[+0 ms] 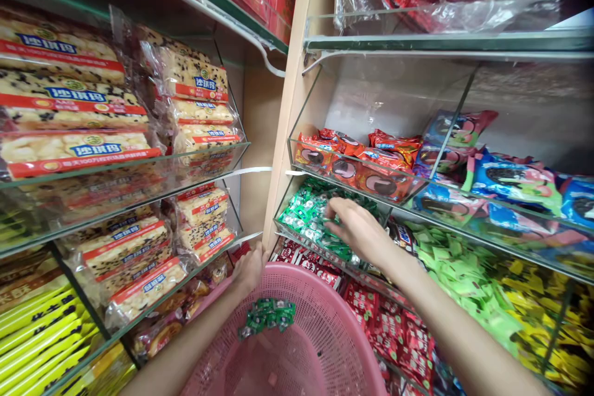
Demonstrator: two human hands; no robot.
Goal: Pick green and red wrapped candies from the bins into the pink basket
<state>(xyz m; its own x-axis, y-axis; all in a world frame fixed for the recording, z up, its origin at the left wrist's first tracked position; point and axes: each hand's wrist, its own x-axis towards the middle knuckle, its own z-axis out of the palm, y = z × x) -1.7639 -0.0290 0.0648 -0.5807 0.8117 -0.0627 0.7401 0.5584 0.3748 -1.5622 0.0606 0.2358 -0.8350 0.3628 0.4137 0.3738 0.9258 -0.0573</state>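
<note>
My left hand [249, 269] is closed on the far left rim of a pink plastic basket [343, 328] with perforated sides. Inside the basket lies a small heap of green-wrapped candies [268, 317]. Over a glass-fronted compartment filled with loose green candies [304, 210], my right hand [355, 226] is reaching in. Its fingers are bent, with a gap between thumb and forefinger, and nothing shows between them. Part of the candy pile is hidden behind this hand.
Packaged puffed-cereal bars [78, 96] fill the left shelves. A wooden post [285, 111] divides the shelving. Above the green candies, a glass shelf [362, 182] holds red packets; blue packets [510, 179] sit to its right. Red packets [394, 328] and light-green candies [464, 272] lie lower.
</note>
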